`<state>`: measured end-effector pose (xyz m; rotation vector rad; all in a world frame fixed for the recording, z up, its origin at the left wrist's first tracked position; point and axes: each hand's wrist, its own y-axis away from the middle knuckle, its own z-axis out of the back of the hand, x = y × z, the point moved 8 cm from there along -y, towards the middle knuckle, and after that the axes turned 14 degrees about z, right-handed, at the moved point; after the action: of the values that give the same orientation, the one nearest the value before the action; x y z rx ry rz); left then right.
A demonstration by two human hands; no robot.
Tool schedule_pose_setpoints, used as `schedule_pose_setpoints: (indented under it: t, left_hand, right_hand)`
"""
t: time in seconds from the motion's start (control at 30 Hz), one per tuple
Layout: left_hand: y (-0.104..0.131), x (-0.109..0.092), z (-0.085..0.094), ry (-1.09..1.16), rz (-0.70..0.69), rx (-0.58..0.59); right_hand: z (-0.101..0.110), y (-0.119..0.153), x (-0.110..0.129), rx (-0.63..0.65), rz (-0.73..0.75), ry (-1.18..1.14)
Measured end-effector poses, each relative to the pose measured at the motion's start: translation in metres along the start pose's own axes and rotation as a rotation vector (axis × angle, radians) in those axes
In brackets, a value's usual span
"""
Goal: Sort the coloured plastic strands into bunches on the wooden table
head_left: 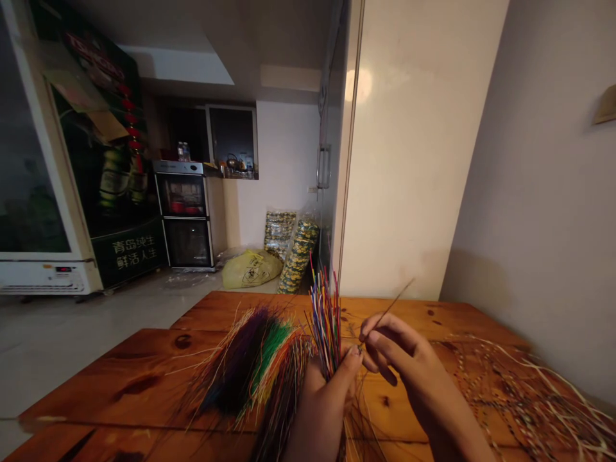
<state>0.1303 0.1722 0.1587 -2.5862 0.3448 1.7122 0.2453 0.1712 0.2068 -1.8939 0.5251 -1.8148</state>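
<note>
My left hand (332, 388) is wrapped round an upright bundle of coloured wires (326, 314), mostly red, white, blue and orange, whose tips fan out above the fist. Its thumb and forefinger meet at a small dark spot beside the bundle, too small to name. Close by on the right, my right hand (397, 350) pinches a thin brown strand (392, 301) that slants up to the right. The fingertips of both hands almost touch. Left of the hands lies a loose heap of fine strands (255, 359) in purple, black, green and orange, partly hidden by my left forearm.
Tangled pale and patterned cords (520, 391) cover the right side of the wooden table (120, 385). Beyond its far edge are a yellow bag (253, 268), a wrapped camouflage roll (299, 253) and a dark cabinet (187, 218). A white wall panel stands behind the table.
</note>
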Motion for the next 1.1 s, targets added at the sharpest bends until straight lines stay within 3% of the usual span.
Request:
schedule_pose_setpoints:
  t: [0.27,0.4,0.9,1.1]
  left_hand:
    - [-0.001,0.000,-0.007,0.028,0.015,0.051]
    - [-0.003,0.000,-0.003,0.017,0.021,-0.004]
    - [-0.002,-0.002,-0.001,0.039,0.001,-0.022]
    - [0.000,-0.005,-0.008,0.083,0.014,0.056]
  right_hand:
    - [0.002,0.001,-0.006,0.048,-0.040,0.025]
    - [-0.005,0.001,-0.008,0.105,-0.079,-0.021]
    - [-0.014,0.002,-0.003,0.003,-0.021,-0.177]
    - [-0.014,0.002,-0.001,0.058,-0.022,-0.159]
